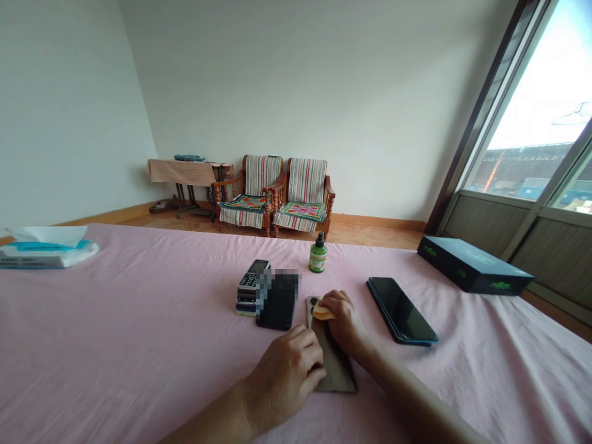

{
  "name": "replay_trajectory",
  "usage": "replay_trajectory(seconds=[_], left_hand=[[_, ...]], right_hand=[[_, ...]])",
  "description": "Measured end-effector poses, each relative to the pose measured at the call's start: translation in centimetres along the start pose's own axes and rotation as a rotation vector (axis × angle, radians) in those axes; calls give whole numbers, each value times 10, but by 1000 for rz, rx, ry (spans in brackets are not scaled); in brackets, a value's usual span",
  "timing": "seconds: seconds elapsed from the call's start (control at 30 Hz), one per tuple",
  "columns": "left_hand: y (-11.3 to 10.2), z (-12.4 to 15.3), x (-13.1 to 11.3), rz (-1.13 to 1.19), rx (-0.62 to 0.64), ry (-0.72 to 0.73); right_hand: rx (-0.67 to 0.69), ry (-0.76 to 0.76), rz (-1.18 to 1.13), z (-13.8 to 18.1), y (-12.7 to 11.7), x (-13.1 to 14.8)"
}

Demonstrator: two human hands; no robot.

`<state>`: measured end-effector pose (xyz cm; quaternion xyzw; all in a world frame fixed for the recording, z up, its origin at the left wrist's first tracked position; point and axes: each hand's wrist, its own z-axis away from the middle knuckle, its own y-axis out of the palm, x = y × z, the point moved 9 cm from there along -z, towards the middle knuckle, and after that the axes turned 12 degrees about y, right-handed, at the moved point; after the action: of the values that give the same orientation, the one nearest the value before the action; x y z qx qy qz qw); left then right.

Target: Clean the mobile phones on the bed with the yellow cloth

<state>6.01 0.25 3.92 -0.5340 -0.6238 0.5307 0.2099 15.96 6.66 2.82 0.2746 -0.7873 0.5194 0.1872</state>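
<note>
A brownish-gold smartphone point(338, 373) lies back up on the pink sheet in front of me, its camera end pointing away. My left hand point(292, 364) is closed at the phone's left edge, with the fingers curled against it. In my right hand point(343, 317) is a folded yellow cloth point(322, 311), pressed on the phone's back beside the camera lenses. Left of the phone, a black phone point(279, 308) lies against a stack of keypad phones point(252, 285). Beyond them stands a green spray bottle point(317, 256) with a black top.
To the right lies a pair of stacked dark smartphones point(402, 311). A black box point(472, 265) with green marks sits near the far right edge of the sheet point(161, 345). At far left is a tissue pack point(50, 253). Two wooden armchairs point(300, 185) stand by the wall.
</note>
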Motion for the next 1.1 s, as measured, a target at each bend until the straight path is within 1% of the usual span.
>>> replay_trajectory(seconds=[0.17, 0.23, 0.4, 0.5, 0.6, 0.7, 0.77, 0.87, 0.97, 1.1], left_hand=[[0, 0, 0, 15, -1, 6], [0, 0, 0, 18, -5, 12], [1, 0, -1, 37, -12, 17], [0, 0, 0, 36, -14, 9], [-1, 0, 0, 32, -13, 4], [-2, -1, -1, 39, -10, 15], [-3, -1, -2, 52, -14, 34], [-6, -1, 0, 72, -50, 28], [-9, 0, 3, 88, -83, -4], [-6, 1, 2, 110, -71, 15]], right_hand=[[9, -3, -20, 13, -3, 4], [-1, -6, -37, 11, -3, 0], [-74, 35, -54, -6, -4, -21], [-91, 47, -55, -4, -7, -24], [-69, 43, -59, 14, -13, -14], [2, 42, -65, 43, -15, -1], [18, 42, -78, 61, -17, 7], [63, 27, -90, 78, -15, 17], [105, -4, -63, 73, -9, 25], [118, -47, -22, 45, 2, 35]])
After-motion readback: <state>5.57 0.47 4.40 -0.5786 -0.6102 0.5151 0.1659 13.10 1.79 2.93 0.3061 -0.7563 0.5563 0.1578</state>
